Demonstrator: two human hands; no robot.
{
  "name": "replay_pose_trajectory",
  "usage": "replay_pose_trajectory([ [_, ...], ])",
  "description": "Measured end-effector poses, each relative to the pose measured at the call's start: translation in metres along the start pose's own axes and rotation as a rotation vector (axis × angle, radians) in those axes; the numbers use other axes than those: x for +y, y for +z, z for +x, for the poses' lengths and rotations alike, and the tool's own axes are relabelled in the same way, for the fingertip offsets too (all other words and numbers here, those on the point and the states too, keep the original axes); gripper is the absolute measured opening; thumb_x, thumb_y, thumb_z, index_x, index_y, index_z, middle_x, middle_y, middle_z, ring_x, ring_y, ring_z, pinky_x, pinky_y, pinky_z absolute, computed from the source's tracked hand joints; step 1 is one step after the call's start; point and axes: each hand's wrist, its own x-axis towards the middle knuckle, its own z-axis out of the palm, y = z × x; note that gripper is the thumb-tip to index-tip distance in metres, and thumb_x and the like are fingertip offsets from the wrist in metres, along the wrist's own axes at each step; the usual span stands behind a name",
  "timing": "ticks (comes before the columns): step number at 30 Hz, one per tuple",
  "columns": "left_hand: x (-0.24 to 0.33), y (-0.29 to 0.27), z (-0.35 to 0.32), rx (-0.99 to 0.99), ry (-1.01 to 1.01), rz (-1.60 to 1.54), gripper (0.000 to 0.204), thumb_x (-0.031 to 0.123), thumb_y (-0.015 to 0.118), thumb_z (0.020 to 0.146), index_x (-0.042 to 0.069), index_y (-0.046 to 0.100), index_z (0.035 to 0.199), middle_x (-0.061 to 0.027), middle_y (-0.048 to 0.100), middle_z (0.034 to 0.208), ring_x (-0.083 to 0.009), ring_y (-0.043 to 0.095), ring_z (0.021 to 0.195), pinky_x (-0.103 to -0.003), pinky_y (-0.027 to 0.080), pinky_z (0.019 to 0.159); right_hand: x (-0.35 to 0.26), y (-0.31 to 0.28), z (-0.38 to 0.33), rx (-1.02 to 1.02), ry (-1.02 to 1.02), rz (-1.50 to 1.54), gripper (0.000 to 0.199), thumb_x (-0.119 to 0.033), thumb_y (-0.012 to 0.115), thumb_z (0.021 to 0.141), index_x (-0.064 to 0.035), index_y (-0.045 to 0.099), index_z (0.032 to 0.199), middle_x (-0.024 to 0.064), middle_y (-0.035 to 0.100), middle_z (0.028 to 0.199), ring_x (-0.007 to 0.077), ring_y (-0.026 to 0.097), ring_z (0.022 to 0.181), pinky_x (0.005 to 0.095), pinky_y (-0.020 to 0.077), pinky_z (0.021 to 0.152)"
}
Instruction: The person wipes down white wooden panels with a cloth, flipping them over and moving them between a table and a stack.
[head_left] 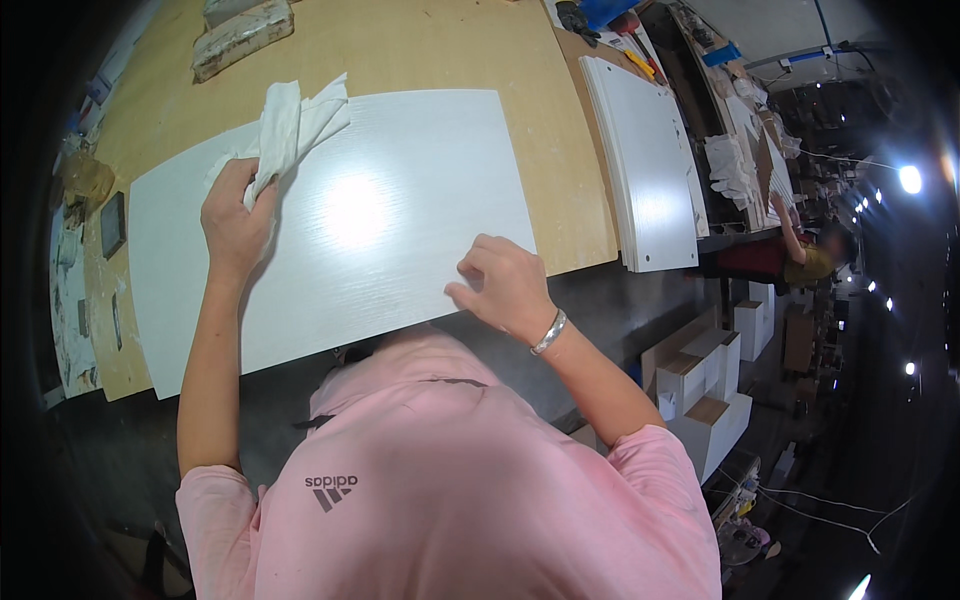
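Note:
A large white panel [420,150] with a faint wood grain lies flat on the table in front of me, a lamp's glare bright on its middle. My left hand [238,215] is closed around a crumpled white cloth [285,125] over the panel's far left part. The cloth's loose ends stick out past the panel's far edge. Above the panel's near right part is my right hand [503,288], fingers loosely curled and thumb apart from them, with nothing visible in it. A silver bracelet [549,332] is on my right wrist.
A yellowish wooden table [430,45] carries a worn block [242,40] at the far left. A dark flat block [113,224] lies left of the panel. Stacked white panels [645,165] stand to the right. Beyond them a person [800,258] works; white boxes [700,385] sit lower right.

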Motion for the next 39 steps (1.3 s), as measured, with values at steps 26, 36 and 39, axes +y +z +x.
replay_pose_trajectory([
  [26,-0.003,0.000,0.000,-0.067,-0.069,0.022,0.021,0.006,0.066,0.081,0.001,0.064,0.101,-0.0111,0.065,0.100,-0.0275,0.063,0.090,-0.035,0.050,0.082,0.052,0.004,-0.010,0.435,0.105,0.042,0.017,-0.004,0.063,0.080,-0.0064,0.068,0.097,0.0122,0.066,0.089,0.0345,0.064,0.082,0.0410,0.0517,0.072],
  [36,0.015,0.047,0.043,-0.261,0.030,0.168,0.045,0.023,0.066,0.083,0.005,0.065,0.124,-0.0153,0.054,0.142,-0.0327,0.051,0.130,-0.040,0.040,0.109,0.045,0.041,-0.031,0.454,0.600,0.372,0.034,-0.013,0.048,0.097,0.0011,0.060,0.125,0.0238,0.068,0.095,0.0312,0.065,0.079,0.0359,0.0502,0.077],
  [39,0.064,0.105,0.058,-0.303,0.103,0.078,0.036,0.023,0.066,0.084,0.007,0.069,0.115,-0.0144,0.057,0.138,-0.0327,0.052,0.128,-0.040,0.040,0.109,0.054,0.054,-0.032,0.537,0.521,0.256,0.034,-0.012,0.047,0.097,-0.0004,0.059,0.126,0.0252,0.066,0.086,0.0386,0.065,0.074,0.0426,0.0505,0.067],
])
